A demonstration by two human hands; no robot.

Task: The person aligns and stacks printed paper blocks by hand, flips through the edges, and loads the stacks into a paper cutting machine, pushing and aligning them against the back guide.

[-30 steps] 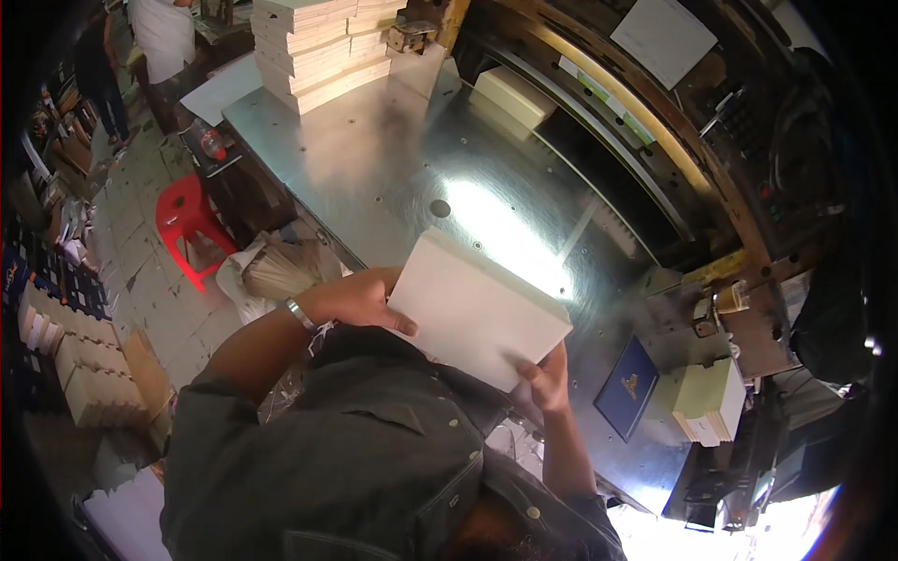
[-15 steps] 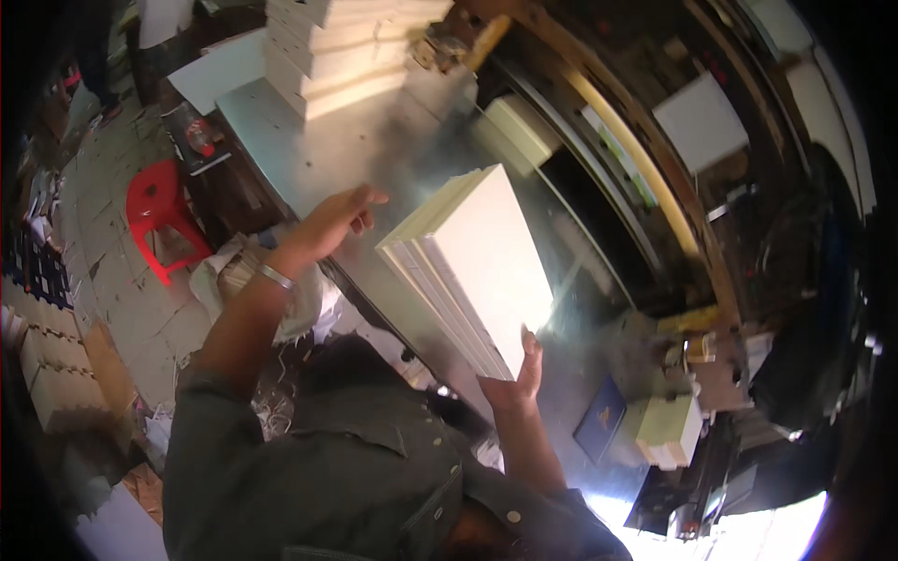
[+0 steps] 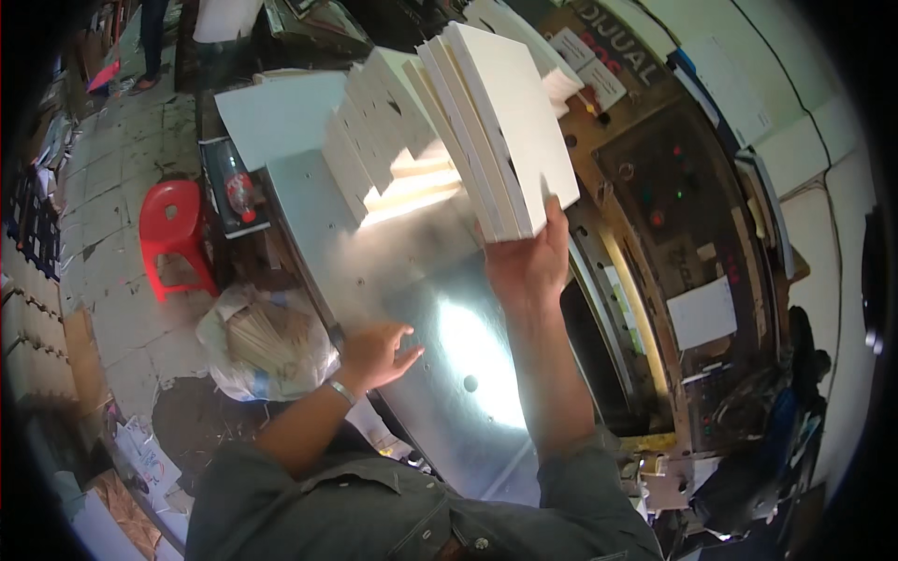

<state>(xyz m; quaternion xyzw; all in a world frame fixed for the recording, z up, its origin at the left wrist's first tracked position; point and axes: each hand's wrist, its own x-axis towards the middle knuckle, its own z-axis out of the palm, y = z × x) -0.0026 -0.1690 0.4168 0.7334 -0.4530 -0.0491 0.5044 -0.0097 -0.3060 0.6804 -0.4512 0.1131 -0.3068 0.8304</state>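
Observation:
My right hand [image 3: 528, 266] grips the lower end of a stack of book blocks [image 3: 524, 131], several thick white blocks pressed side by side. They are raised and tilted, with a pale flat face toward the right. Behind them, tall piles of similar blocks [image 3: 369, 122] stand on the metal table [image 3: 412, 280]; the held blocks partly hide these. My left hand [image 3: 374, 355], with a band at the wrist, is held low over the table's left edge. Its thumb and forefinger are apart and nothing is between them.
A machine with a dark panel [image 3: 683, 187] runs along the right side. On the left stand a red plastic stool [image 3: 173, 234] and a white sack of paper scraps [image 3: 267, 341]. A bottle [image 3: 240, 194] lies on a dark surface beside the table. A person's leg [image 3: 152, 42] shows at the far left.
My right hand has carried the book blocks up and away toward the piles. My left hand has dropped back nearer my body. The view has turned, bringing more of the piles and machine panel into sight.

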